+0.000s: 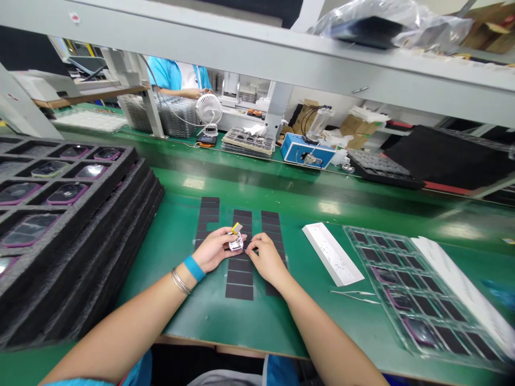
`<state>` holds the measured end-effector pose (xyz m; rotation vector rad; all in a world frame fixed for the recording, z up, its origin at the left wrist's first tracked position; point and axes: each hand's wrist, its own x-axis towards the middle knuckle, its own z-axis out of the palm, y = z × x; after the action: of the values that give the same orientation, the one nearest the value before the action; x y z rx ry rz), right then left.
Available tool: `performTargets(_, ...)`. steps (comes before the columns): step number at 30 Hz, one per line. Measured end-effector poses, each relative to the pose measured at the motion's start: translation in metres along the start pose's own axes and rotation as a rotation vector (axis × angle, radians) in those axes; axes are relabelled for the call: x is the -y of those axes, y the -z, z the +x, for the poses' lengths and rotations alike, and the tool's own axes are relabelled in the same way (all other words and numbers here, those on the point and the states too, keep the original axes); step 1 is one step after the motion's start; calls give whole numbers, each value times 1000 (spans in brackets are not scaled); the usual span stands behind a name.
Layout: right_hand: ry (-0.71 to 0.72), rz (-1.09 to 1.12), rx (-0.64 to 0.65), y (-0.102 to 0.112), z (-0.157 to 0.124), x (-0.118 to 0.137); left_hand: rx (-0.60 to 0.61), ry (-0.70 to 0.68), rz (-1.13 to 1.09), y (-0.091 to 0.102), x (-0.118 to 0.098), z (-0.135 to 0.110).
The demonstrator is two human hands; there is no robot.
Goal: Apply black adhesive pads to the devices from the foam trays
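My left hand (214,250) is closed around a small open device housing (236,244), white inside with a pinkish-purple edge. A yellow-and-silver flap (236,229) stands up from its top. Just to its right, my right hand (267,258) is closed, thumb and fingertips pinched together close to the housing's edge. Whatever the pinch holds, if anything, is too small to make out. Beneath both hands, columns of black rectangular pieces (240,277) lie on the green table (201,316).
Stacked black foam trays (132,214) with purple-rimmed devices stand at left. To the right are a white shallow box (333,254), tweezers (356,296) and a clear plastic tray (422,292) of dark pieces. Behind are a fan (209,110), a blue machine (306,151) and a co-worker (177,78).
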<state>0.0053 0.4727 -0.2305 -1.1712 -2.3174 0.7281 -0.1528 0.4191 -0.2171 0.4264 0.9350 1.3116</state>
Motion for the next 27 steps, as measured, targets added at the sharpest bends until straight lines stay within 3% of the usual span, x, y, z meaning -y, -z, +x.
performTargets(9,233,-63,18,11,-6,4,-58,-31,-29,-4,2,1)
performTargets(13,299,57,-96,29,-7,14,-62,-41,-27,-3,2,1)
performTargets(17,255,355,-182,36,-7,16,-48,-60,29,-5,0,-1)
performTargets(21,134,573,-72,28,-7,13,-18,-76,182,-8,0,-5)
performTargets(27,65,569,-28,23,-8,15,-5,-57,262,-9,2,-5)
